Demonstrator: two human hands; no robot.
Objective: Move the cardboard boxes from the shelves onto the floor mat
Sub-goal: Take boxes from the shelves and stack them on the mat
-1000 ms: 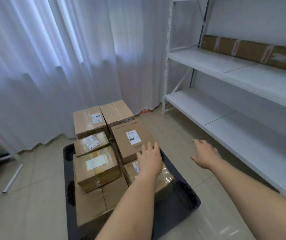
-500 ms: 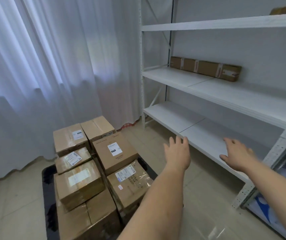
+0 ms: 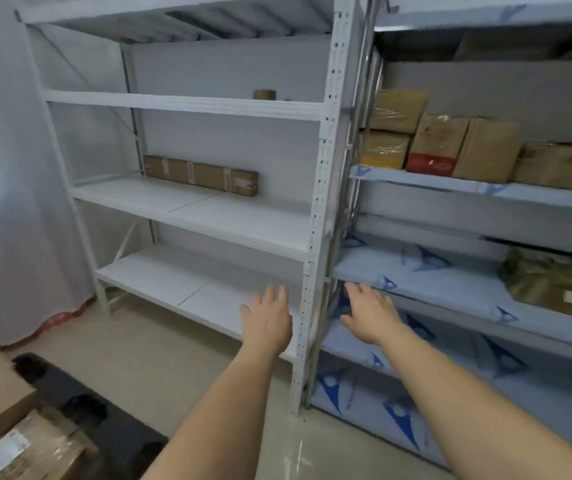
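Fingers are spread wide on both hands, nothing held. One long cardboard box is seen at the white shelf's back (more boxes rightward); gripped off-centre, it could be tipped.

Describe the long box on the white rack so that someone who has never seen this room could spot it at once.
Find the white shelf rack left of the blue-lined one. On its middle shelf, against the back wall, lies the long flat cardboard box. It alone is long and thin, banded with pale tape strips.
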